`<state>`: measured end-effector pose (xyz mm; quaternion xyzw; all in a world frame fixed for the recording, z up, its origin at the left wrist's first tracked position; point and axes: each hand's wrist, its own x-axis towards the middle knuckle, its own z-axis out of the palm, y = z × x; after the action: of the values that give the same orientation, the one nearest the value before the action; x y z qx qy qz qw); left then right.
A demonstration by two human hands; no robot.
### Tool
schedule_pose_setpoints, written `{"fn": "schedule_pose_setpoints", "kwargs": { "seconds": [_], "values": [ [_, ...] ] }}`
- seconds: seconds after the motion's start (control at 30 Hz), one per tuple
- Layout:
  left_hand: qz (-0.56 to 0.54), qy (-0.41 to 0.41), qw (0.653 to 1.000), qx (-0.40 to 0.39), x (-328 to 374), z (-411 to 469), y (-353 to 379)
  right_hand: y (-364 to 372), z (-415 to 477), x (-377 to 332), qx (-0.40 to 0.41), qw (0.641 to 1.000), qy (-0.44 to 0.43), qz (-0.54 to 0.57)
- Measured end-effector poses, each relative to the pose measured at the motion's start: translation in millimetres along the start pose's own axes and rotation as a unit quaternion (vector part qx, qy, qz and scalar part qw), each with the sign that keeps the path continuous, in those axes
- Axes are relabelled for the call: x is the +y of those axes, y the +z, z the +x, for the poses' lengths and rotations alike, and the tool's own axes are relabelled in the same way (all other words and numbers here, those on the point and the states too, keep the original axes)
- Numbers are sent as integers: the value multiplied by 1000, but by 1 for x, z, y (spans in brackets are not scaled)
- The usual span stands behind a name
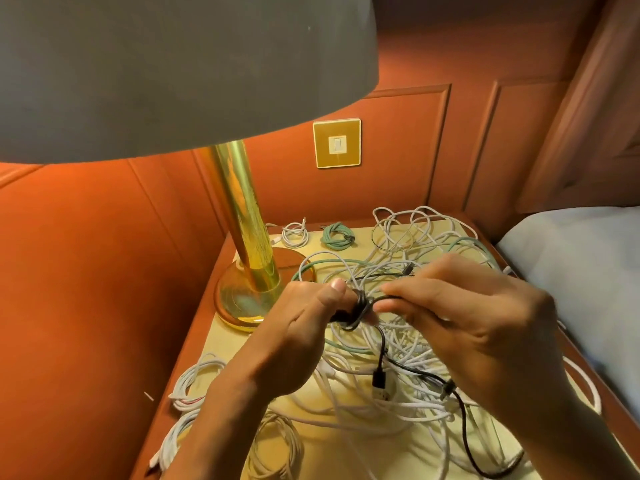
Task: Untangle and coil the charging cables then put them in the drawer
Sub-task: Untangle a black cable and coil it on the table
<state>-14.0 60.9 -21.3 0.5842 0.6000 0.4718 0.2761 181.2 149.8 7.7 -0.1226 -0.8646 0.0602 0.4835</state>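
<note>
Black cable [358, 306] is mostly a tight little coil, plug [379, 379] dangling at 6 o'clock. Left hand [301, 327] has its grip round the coil, right hand [485, 323] at 3 o'clock pinches the strand.

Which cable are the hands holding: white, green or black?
The black cable: the left hand grips its coil, the right hand pinches its strand. The others lie on the table.

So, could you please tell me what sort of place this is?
Probably a bedroom or hotel room: a bedside table with a brass lamp, a bed beside it, and a wall switch.
</note>
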Motion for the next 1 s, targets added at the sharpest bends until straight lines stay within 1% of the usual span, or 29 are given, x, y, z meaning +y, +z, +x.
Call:
{"fn": "schedule_pose_setpoints", "kwargs": {
  "seconds": [0.1,0.23,0.3,0.4,0.47,0.53,0.57,0.67,0.7,0.73,0.8,0.83,0.87,0.93,0.97,1.0],
  "values": [
    [-45,-10,998,-32,4,1,2,-1,0,5,33,999,26,29],
    [-150,4,988,-24,11,-3,2,5,-4,15,44,993,77,77],
    [-179,20,982,-52,14,-2,0,9,-5,18,51,990,95,92],
    [-262,30,962,-75,20,1,-2,16,-5,21,47,983,131,120],
    [-325,36,942,-77,23,2,-3,20,-8,22,25,976,165,141],
    [-390,55,916,-73,24,2,-3,23,-10,22,-10,964,208,165],
    [-432,58,897,-66,26,1,-3,24,-11,21,-27,958,228,174],
    [-576,9,818,-6,27,3,1,27,-11,16,-65,949,256,174],
    [-613,-7,790,14,27,4,4,27,-11,14,-74,950,254,168],
    [-639,-21,769,31,27,5,7,28,-11,12,-81,952,252,157],
    [-656,-48,751,61,27,7,13,29,-12,9,-91,946,273,151],
    [-658,-61,747,69,28,7,15,30,-12,8,-98,929,306,183],
    [-659,-76,745,74,28,8,16,30,-11,6,-106,900,347,241],
    [-660,-96,741,73,27,7,17,27,-7,0,-124,826,411,365],
    [-662,-101,739,68,26,7,17,25,-4,-3,-130,808,419,394],
    [-662,-107,739,63,26,7,16,23,-2,-6,-134,810,413,395]
  ]
}}
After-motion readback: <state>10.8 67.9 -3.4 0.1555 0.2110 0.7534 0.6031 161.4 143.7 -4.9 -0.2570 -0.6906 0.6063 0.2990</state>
